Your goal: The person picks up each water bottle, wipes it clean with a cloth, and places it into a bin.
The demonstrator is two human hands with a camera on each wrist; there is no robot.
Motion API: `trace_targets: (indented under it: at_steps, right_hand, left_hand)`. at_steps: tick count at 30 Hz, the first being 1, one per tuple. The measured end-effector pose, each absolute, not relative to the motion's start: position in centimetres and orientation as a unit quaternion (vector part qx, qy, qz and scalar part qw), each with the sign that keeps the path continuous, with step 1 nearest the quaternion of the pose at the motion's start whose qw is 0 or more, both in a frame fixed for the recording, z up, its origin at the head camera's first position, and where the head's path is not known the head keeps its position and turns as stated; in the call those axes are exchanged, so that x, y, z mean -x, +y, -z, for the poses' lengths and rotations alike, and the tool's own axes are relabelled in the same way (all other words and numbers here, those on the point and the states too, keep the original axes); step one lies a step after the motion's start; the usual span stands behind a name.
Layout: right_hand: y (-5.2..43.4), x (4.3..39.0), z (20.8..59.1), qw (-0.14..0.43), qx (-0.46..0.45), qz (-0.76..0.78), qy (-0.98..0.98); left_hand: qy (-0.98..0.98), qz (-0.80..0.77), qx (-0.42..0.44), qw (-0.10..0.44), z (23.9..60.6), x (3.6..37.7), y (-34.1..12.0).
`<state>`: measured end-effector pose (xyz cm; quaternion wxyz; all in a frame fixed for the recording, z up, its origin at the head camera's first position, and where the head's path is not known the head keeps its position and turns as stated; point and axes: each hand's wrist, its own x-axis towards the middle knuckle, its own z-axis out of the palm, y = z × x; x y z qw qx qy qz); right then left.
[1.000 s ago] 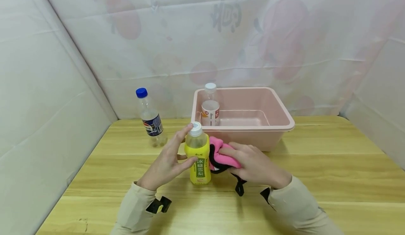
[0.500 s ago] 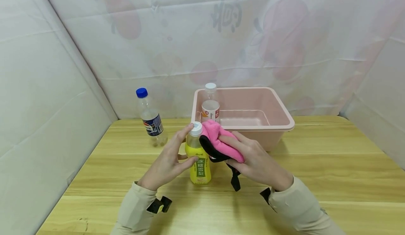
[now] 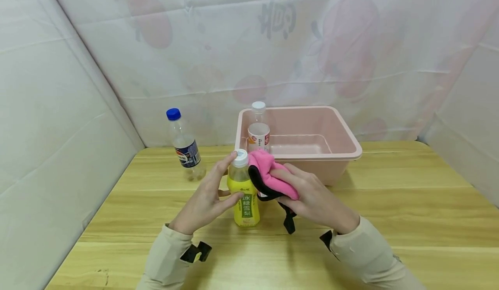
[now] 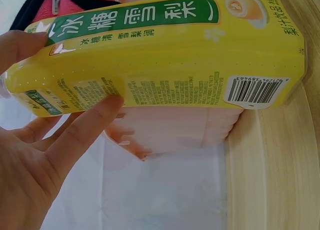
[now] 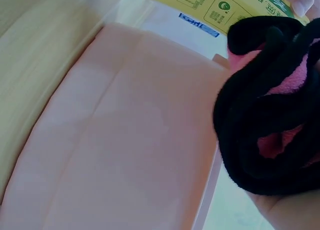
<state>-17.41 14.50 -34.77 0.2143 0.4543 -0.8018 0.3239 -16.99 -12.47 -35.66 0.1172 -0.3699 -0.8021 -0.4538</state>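
Note:
A yellow drink bottle with a white cap stands upright on the table. My left hand holds it from the left, thumb on the front and fingers round the far side. Bunched in my right hand is a pink cloth with black edging. The cloth lies against the bottle's right shoulder, just below the cap. In the right wrist view the cloth's folded black edges hide most of the right fingers, and the yellow bottle shows behind them.
Behind the hands stands a pink basin, with a clear bottle with a white cap upright in its left end. A blue-capped cola bottle stands to the left on the wooden table. White sheets enclose the back and sides.
My right hand has raised the pink cloth from the bottle's lower right side up to its shoulder. In the last half second it has hardly moved. The left hand keeps its hold.

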Motion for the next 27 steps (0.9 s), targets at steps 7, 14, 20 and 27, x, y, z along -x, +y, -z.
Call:
trace_targets:
  at_steps: [7, 14, 20, 27]
  right_hand:
    - [14.2, 17.1, 35.9, 0.064, -0.413, -0.244, -0.875]
    - [13.5, 16.6, 37.2, -0.075, -0.386, -0.139, -0.909]
    - [13.7, 16.8, 37.2, -0.08, -0.391, -0.153, -0.904]
    - [14.1, 17.1, 36.1, 0.005, -0.407, -0.159, -0.9]
  left_hand:
    - [-0.801, 0.456, 0.37, 0.119, 35.7, 17.0, -12.5]
    - [-0.806, 0.447, 0.368, 0.126, 35.7, 17.0, -12.4]
    - [-0.808, 0.443, 0.367, 0.128, 35.6, 17.0, -12.4]
    - [-0.809, 0.444, 0.364, 0.124, 35.6, 17.0, -12.4]
